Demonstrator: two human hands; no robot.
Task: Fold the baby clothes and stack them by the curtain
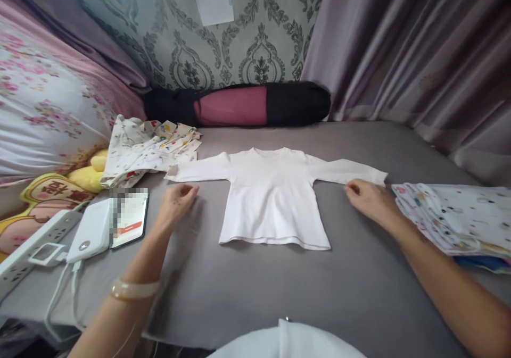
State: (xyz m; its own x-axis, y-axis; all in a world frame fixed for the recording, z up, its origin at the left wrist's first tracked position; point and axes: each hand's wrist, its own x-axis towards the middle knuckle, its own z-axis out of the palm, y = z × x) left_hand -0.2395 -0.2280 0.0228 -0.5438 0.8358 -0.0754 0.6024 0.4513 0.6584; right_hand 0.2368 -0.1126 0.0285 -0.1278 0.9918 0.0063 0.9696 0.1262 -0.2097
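Note:
A small white long-sleeved shirt [273, 198] lies spread flat on the grey bed sheet [255, 289], its neckline away from me and both sleeves stretched out sideways. My left hand [178, 204] is closed, fingers curled, just below the left-hand sleeve, with a small gap from the cloth. A pale bangle [134, 290] circles that wrist. On the other side, my right hand [368, 201] is closed with its fingertips pinched together at the lower edge of the right-hand sleeve. Whether any cloth is between those fingertips is hidden.
Folded printed clothes [459, 214] are stacked at right. Crumpled printed clothes [147, 148] lie at back left. Nearer are a phone [133, 219], white power bank [91, 230], cables and a power strip [40, 246]. A black and pink roll [235, 105] borders the wall.

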